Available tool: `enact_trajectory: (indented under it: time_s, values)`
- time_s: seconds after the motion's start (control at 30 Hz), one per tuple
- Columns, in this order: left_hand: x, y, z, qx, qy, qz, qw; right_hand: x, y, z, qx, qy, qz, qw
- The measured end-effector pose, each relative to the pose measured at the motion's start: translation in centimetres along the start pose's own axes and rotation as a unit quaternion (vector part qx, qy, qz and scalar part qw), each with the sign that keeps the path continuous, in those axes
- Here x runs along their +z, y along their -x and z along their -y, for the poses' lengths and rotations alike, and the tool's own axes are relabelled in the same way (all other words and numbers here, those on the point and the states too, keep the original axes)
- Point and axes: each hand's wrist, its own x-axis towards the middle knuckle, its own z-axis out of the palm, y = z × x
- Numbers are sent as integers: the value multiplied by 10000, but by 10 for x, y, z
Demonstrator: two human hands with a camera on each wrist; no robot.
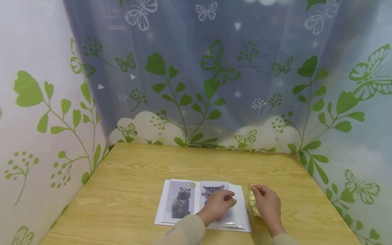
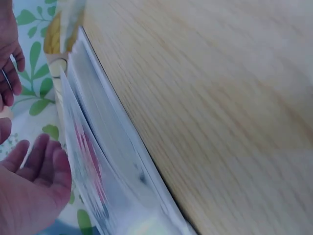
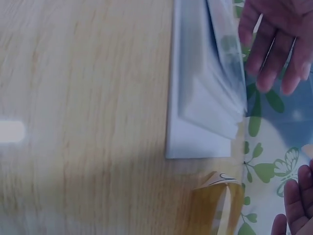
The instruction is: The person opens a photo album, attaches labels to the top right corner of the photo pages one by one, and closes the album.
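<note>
A small photo album (image 1: pixel 160 212) lies open on the table, a grey cat picture (image 1: pixel 180 203) on its left page and a tabby cat picture (image 1: pixel 211 188) on its right. A round gold sticker (image 1: pixel 192 184) sits at the left picture's upper right corner. Above the right page hovers my left hand (image 1: pixel 218 205), fingers loosely bent and holding nothing. Right of the album is a sheet of round gold stickers (image 1: pixel 252 198), curled up in the right wrist view. My right hand (image 1: pixel 269 206) hangs over that sheet with relaxed fingers (image 3: pixel 298 200); nothing shows between them.
The wood-grain table (image 1: pixel 128 190) extends around the album. Curtains (image 1: pixel 196 102) printed with green leaves and butterflies enclose its back and both sides. Several clear album sleeves (image 3: pixel 210 98) stand slightly fanned above the cover.
</note>
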Motion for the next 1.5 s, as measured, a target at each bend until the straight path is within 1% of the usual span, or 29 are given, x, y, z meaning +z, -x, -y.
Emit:
enact_trajectory:
  time_s: [0.1,0.2,0.27,0.37,0.5,0.57,0.63,0.7,0.8,0.83,0.9,1.03,1.1,1.13,1.3,1.47,1.5]
  values:
    - [-7,2,4,39,-636,-99,9979,3,-2,-3,-56,95,50,9999]
    - [-14,4,10,104,-1334,-222,9908,5,-3,-4,-137,165,134,9997]
    - [-18,6,13,158,-1677,-305,9852,6,-4,-5,-217,215,166,9994]
    - [-23,9,16,82,-2017,-341,9788,8,-5,-6,-353,317,181,9987]
    - [-27,16,19,-89,-2567,-188,9663,12,-7,-7,-490,432,180,9977]
    - [-29,19,22,-51,-2891,-75,9572,15,-8,-7,-533,486,199,9972]
    - [-30,22,24,-35,-3014,57,9535,17,-8,-6,-603,564,229,9963]
    - [-31,25,26,-80,-2983,183,9543,20,-9,-6,-688,612,252,9954]
    - [-31,28,27,-204,-2957,281,9547,24,-11,-6,-815,678,271,9940]
    - [-31,29,28,-242,-2998,303,9532,26,-12,-6,-862,719,280,9933]
    - [-30,29,30,-256,-3191,309,9469,30,-13,-6,-972,768,270,9919]
    - [-28,31,31,-153,-3695,260,9288,38,-17,-9,-1248,933,231,9875]
    - [-28,31,32,-126,-3796,222,9248,41,-18,-9,-1425,1021,185,9843]
    - [-28,32,32,-127,-3826,205,9236,43,-19,-10,-1514,1063,167,9826]
    - [-26,33,35,-172,-3714,223,9280,49,-21,-12,-1968,1289,80,9719]
    - [-24,34,39,-78,-3887,309,9208,55,-24,-13,-2357,1497,-16,9602]
    - [-23,35,39,-57,-3944,309,9184,56,-25,-13,-2440,1547,-53,9573]
